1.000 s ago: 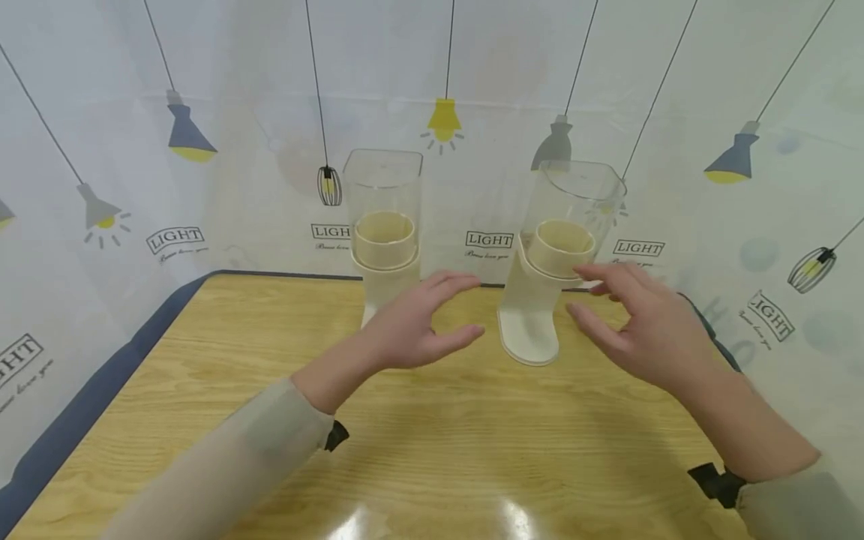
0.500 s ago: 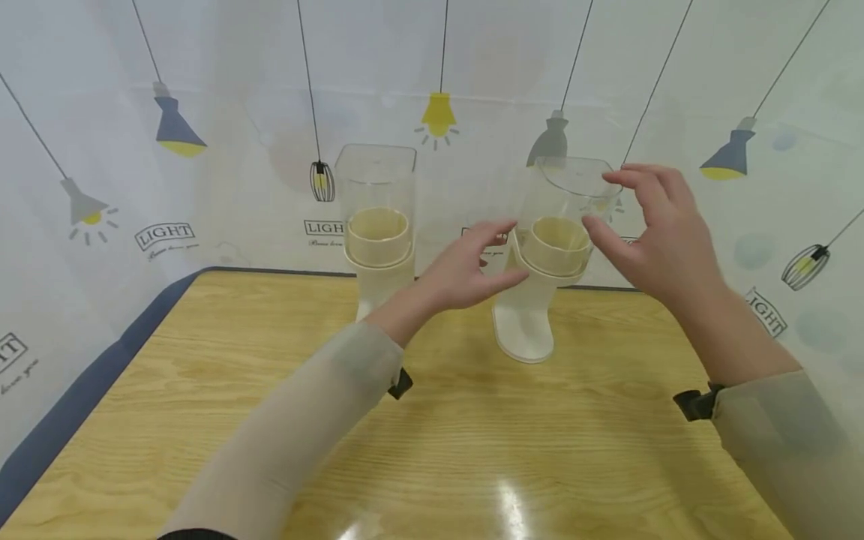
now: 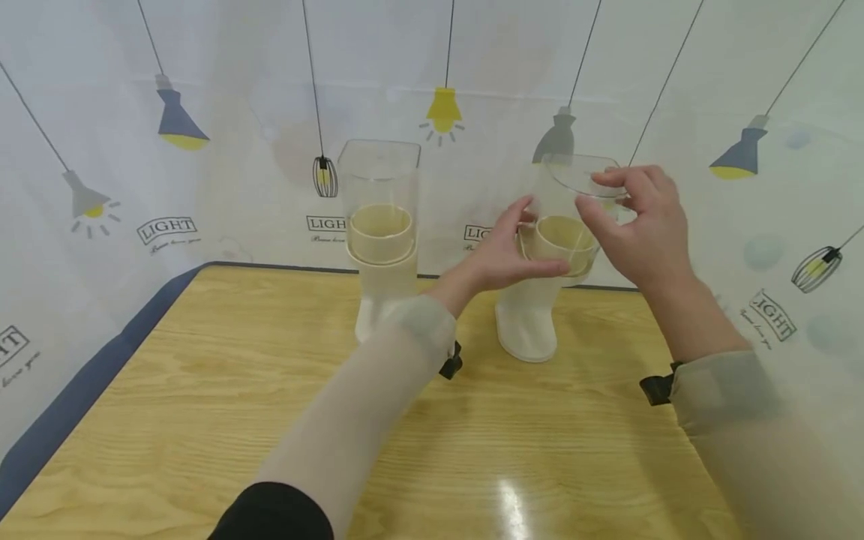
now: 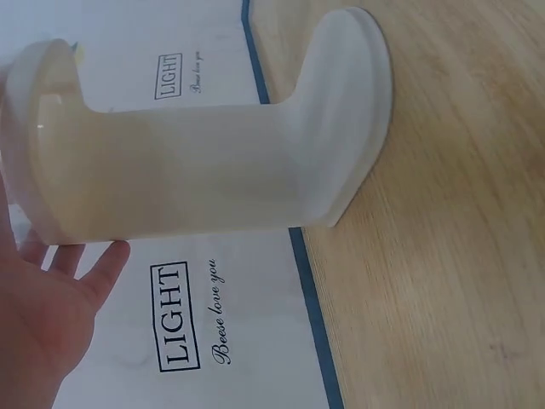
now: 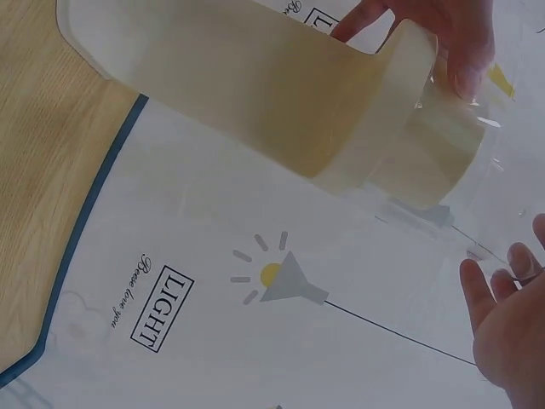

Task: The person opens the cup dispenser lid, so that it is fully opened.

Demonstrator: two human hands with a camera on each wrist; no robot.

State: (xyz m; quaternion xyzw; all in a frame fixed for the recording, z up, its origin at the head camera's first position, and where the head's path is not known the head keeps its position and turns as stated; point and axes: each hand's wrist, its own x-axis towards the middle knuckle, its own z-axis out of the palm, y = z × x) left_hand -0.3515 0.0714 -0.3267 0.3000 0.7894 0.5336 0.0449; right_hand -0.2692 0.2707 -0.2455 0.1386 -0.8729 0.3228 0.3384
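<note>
In the head view, a cream stand [image 3: 526, 337] at the right carries a clear container [image 3: 556, 191] with a cream ring inside its lower part. My left hand [image 3: 496, 259] grips it from the left at ring height, thumb across the front. The right wrist view shows that thumb over the clear wall and other fingers [image 5: 353, 21] behind the stand. At the container's upper right rim, my right hand [image 3: 648, 232] pinches the edge between thumb and fingers. The stand's foot is on the table in the left wrist view.
A matching cream stand [image 3: 388, 289] with its own clear container [image 3: 378, 176] stands to the left, close to my left forearm. The wooden table [image 3: 202, 390] ends at a dark blue edge against a white lamp-printed curtain [image 3: 256, 112].
Both hands have come to the right-hand container: the left moved right and up to its ring, the right rose to its rim. Both stands stay in place.
</note>
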